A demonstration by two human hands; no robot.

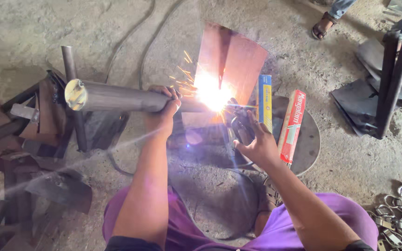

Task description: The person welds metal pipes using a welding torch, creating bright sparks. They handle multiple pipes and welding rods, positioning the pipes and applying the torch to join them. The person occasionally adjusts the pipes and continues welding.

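From the head view, white glare and sparks hide the spot where the steel pipe [117,96] meets the rusty upright plate [238,60], and wash out the fingertips. One round grey pipe lies level across the scrap pile at left. The left hand [164,111] wraps tight around it. The right hand [257,142] closes on a dark electrode holder [240,125]. Two long electrode boxes, one blue-yellow [265,100], one red [292,125], lean on a round metal disc [310,139] on the dusty floor.

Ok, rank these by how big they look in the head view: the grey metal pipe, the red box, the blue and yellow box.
1. Grey metal pipe, by far the longest.
2. Red box.
3. Blue and yellow box, only slightly smaller, and the right hand hides its lower end, so that order is unsure.
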